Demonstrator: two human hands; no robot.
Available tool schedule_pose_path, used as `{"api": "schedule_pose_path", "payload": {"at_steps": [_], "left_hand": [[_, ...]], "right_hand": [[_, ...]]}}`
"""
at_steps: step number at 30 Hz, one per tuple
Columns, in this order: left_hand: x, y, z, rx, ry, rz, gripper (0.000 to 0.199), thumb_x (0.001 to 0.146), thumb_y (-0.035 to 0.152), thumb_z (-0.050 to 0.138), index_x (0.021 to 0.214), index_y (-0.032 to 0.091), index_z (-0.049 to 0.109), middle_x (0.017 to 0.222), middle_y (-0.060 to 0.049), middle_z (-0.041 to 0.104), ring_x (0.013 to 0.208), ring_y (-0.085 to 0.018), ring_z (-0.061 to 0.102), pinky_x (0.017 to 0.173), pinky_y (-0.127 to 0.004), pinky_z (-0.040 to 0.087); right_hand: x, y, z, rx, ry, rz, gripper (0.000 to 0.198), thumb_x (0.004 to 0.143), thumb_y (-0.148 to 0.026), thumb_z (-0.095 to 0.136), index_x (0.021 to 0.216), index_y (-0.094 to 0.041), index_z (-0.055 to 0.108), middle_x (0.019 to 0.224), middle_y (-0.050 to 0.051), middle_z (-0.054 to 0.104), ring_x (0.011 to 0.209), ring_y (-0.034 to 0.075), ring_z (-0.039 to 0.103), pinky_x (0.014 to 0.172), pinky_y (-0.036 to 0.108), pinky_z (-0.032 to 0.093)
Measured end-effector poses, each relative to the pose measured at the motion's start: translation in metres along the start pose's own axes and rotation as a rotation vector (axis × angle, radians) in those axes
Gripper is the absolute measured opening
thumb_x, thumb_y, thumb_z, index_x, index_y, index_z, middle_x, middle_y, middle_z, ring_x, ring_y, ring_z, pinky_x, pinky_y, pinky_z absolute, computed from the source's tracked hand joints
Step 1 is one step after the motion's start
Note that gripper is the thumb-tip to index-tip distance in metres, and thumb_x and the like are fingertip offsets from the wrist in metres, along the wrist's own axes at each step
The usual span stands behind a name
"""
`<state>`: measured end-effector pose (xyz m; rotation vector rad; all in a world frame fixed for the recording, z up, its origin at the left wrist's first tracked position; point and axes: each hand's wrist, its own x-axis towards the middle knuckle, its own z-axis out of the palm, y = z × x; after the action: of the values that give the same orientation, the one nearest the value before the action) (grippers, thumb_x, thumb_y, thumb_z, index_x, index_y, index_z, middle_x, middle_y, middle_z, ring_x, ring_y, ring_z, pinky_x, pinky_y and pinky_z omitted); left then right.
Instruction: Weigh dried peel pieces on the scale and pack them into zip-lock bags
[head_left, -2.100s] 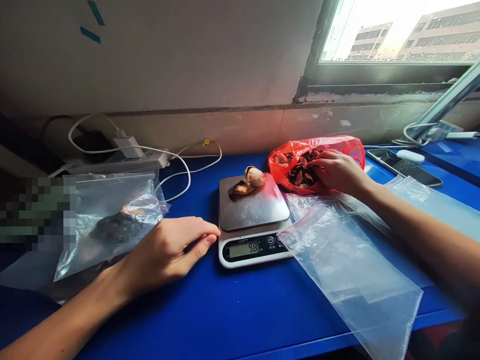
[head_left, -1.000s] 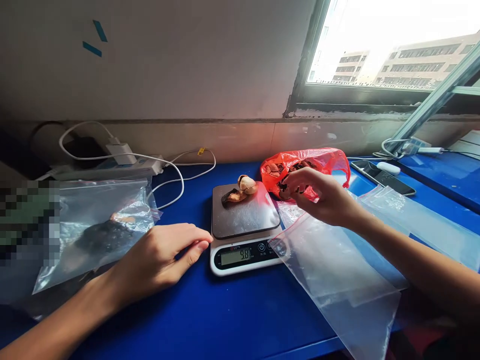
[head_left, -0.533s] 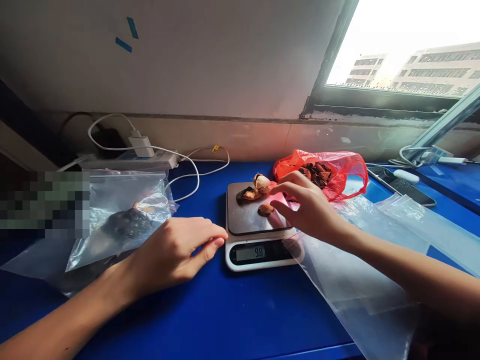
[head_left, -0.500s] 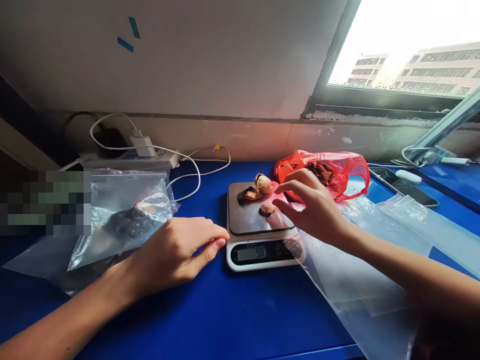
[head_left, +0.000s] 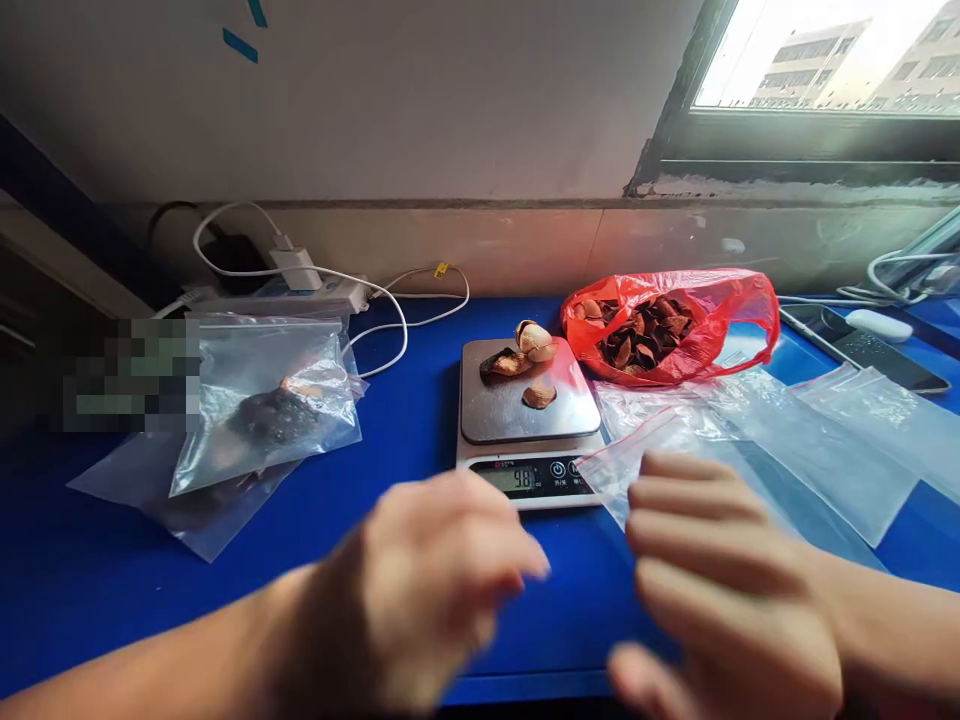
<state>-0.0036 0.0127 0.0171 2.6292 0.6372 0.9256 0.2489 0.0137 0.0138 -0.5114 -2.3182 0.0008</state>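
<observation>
Head view: blurred left hand [head_left: 435, 580] partly hides the scale [head_left: 501, 415].

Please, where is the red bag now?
In the head view, the red bag lies right of centre, beside the scale and left of the phone.

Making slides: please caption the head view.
Left hand and right hand before a digital scale bearing brown and pale pieces, beside a red bag.
</observation>
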Motion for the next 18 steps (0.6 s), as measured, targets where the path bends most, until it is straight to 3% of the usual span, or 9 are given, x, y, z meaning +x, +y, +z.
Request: {"api": "schedule_pose_path", "payload": {"at_steps": [3,7,14,18], "left_hand": [[-0.005,0.022,0.023,-0.04,-0.191,0.12,0.01,0.091,0.024,0.06,0.094,0.028,0.068,0.078,-0.003,0.07,0.065,-0.016,0.064,0.057,-0.025,0.056],[-0.005,0.02,0.045,-0.099,-0.304,0.232,0.004,0.088,0.031,0.066,0.085,0.03,0.069,0.077,-0.002,0.069,0.063,-0.015,0.061,0.056,-0.024,0.055],[-0.002,0.014,0.049,-0.105,-0.345,0.332,0.012,0.09,0.019,0.063,0.081,0.026,0.067,0.08,-0.001,0.068,0.072,-0.013,0.063,0.067,-0.021,0.055],[-0.003,0.008,0.05,-0.072,-0.372,0.391,0.005,0.084,0.028,0.068,0.079,0.029,0.066,0.085,0.0,0.069,0.072,-0.013,0.062,0.069,-0.022,0.056]], "right_hand": [[-0.003,-0.017,0.015,0.094,-0.07,-0.16,0.045,0.083,-0.025,0.062,0.051,-0.021,0.03,0.049,-0.004,0.028,0.047,0.012,0.022,0.052,0.034,0.012],[-0.007,-0.015,0.026,0.159,-0.096,-0.142,0.045,0.085,-0.029,0.057,0.049,-0.02,0.032,0.05,-0.003,0.029,0.049,0.012,0.021,0.052,0.034,0.013],[-0.011,-0.011,0.027,0.149,-0.175,-0.153,0.051,0.091,-0.044,0.056,0.051,-0.02,0.036,0.051,-0.003,0.036,0.05,0.012,0.025,0.052,0.034,0.015],[-0.013,-0.011,0.034,0.139,-0.202,-0.145,0.05,0.086,-0.046,0.064,0.053,-0.021,0.036,0.051,-0.003,0.038,0.05,0.012,0.027,0.053,0.034,0.016]]}}
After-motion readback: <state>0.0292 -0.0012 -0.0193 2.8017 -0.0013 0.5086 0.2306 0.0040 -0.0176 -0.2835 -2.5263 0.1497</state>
